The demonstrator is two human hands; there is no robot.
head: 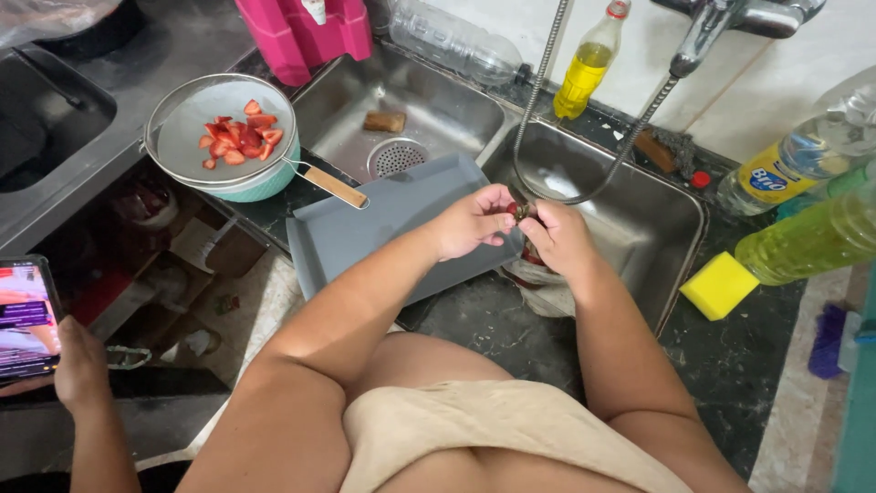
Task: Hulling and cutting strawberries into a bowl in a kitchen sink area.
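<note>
My left hand (470,222) and my right hand (561,239) meet over the near edge of the right sink basin (652,219). Both pinch one small dark red strawberry (522,212) between their fingertips. Right under my hands lies a pale bag (540,290) with something red in it, mostly hidden by my right hand. A grey tray (365,228) lies across the sink's front edge, just left of my left hand. Further left, a round strainer (187,137) with a wooden handle sits on a teal bowl and holds several cut strawberry pieces (242,135).
Another person's hand (78,365) holds a phone (26,319) at the bottom left. A yellow sponge (718,285) and bottles (803,242) stand on the dark counter at the right. A metal tap hose (584,187) loops into the right basin. A pink container (301,32) stands behind the left basin.
</note>
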